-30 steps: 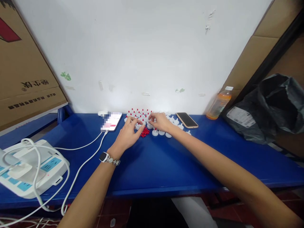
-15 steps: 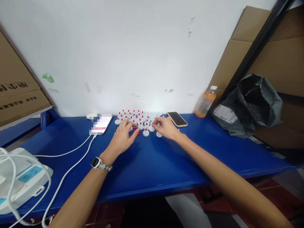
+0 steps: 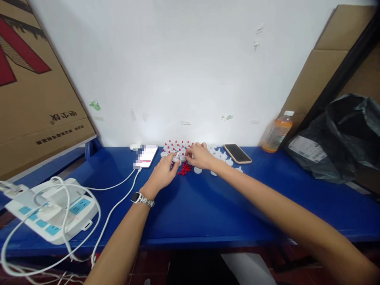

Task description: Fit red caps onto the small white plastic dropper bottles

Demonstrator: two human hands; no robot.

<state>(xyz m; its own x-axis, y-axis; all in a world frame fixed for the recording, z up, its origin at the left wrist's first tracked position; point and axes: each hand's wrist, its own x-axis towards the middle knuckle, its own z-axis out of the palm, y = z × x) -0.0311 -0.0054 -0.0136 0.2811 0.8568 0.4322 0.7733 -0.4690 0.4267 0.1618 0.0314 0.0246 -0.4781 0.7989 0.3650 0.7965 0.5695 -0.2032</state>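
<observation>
My left hand has its thumb and forefinger closed around a white spout cap. Just to the right, my right hand is pinched, its fingertips beside a red-tipped cap; what they hold is too small to make out. A small pile of loose red tips lies in front of and between the hands. Behind them stand several white caps with red tips, partly hidden by the hands. White caps without red tips stand right of my right hand, some covered by the wrist.
A plugged-in phone lies at left, a dark phone at right. An orange drink bottle and a grey plastic bag stand further right. A power strip with white cables occupies the table's left end, near a cardboard box.
The view has swung left, so things appear further right. My right hand has moved left, close to my left hand. My left fingers are now closed on a white cap, and the red pile is uncovered.
</observation>
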